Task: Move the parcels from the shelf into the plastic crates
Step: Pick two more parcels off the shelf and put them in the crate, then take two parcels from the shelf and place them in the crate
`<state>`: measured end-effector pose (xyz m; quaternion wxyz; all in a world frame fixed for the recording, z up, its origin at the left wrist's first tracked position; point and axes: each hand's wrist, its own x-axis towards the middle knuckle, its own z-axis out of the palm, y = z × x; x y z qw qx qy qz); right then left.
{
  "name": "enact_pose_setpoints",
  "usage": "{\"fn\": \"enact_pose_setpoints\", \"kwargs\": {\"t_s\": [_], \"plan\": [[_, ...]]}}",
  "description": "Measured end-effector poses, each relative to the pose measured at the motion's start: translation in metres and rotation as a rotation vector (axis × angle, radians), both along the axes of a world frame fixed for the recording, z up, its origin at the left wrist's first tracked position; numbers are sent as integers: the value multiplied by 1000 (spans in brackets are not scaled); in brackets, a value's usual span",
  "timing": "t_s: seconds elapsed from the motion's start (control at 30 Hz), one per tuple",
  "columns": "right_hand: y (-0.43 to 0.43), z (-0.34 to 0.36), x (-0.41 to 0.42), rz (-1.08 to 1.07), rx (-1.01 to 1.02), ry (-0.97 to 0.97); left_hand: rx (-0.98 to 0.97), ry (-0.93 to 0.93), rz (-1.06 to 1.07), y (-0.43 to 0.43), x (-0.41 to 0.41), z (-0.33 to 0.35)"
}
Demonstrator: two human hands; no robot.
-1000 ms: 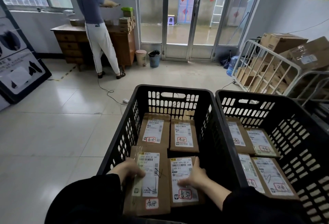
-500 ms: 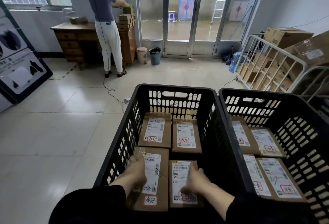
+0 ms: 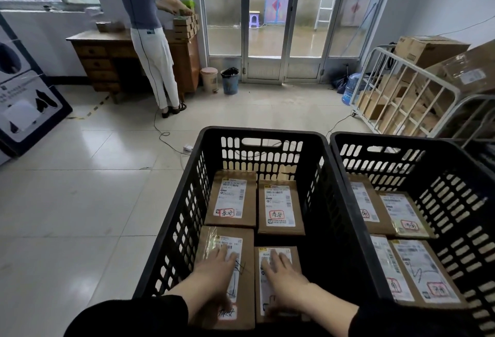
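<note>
Two hands lie flat in the nearer crate (image 3: pixel 262 133). The left hand (image 3: pixel 214 277) rests on the near-left parcel (image 3: pixel 209 240) and the right hand (image 3: pixel 284 275) on the near-right parcel (image 3: pixel 294 252). The fingers are straight and slightly apart, pressing on the labels and curled round nothing. Both parcels sit label-up on the crate floor, side by side. Just beyond them two more parcels (image 3: pixel 230 197) fill the far half, so this layer looks complete.

To my eye the placing step is at its end, with the parcels set down and only being patted level. Next the hands need to lift clear of the walls and go for more stock, and the shelf is not in sight from here.

Touching on the right, the second crate (image 3: pixel 401 141) holds at least four parcels (image 3: pixel 417 269), some overlapping. Farther off, a metal cart (image 3: pixel 375 74) of cartons stands to the right. Another person (image 3: pixel 150 42) stacks small boxes at a wooden table (image 3: pixel 93 52) by the glass doors (image 3: pixel 267 15).
</note>
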<state>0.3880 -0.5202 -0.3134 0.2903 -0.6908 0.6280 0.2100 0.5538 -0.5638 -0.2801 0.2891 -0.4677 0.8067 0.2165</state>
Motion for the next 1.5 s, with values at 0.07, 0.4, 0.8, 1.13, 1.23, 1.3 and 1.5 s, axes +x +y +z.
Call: {"fn": "enact_pose_setpoints", "kwargs": {"t_s": [0.07, 0.4, 0.8, 1.13, 1.23, 1.3, 1.5], "plan": [[-1, -4, 3, 18, 2, 36, -10, -17, -5, 0, -3, -2], [-3, -1, 7, 33, 16, 80, 9, -39, -41, -2, 1, 1], [25, 54, -17, -42, -173, -61, -182, 130, -3, 15, 3, 40], [70, 107, -12, -222, -312, -142, -245, 209, -93, 63, -2, 96], [121, 129, -7, -307, -386, -143, -290, 261, -155, 95, -1, 107], [146, 137, -7, -338, -433, -139, -348, 288, -205, 111, -3, 109], [181, 148, -8, -403, -593, -125, -426, 388, -177, 131, -9, 112]]}}
